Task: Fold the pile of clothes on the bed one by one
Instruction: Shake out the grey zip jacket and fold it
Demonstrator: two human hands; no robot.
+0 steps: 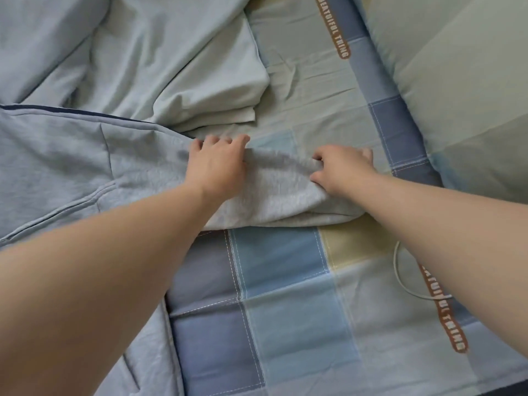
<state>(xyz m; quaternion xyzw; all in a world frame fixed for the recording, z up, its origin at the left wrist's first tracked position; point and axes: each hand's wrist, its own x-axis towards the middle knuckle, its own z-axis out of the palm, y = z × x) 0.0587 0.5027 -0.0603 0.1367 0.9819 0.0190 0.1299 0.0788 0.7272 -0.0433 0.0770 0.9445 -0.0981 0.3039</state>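
Note:
A light grey garment (85, 167) with a dark trim line and a slanted pocket seam lies spread over the left of the bed. Its right end is bunched into a fold (280, 192) between my hands. My left hand (217, 164) lies on top of the fold with fingers curled over its far edge. My right hand (343, 170) grips the fold's right end, thumb and fingers pinching the cloth. Behind it lies a pale green-grey garment (177, 67), partly folded at its right side.
The bed is covered by a checked blue, yellow and grey sheet (285, 295) with brown lettered strips. A pale green pillow (463, 81) lies at the right. A thin white cable (405, 281) loops on the sheet under my right forearm.

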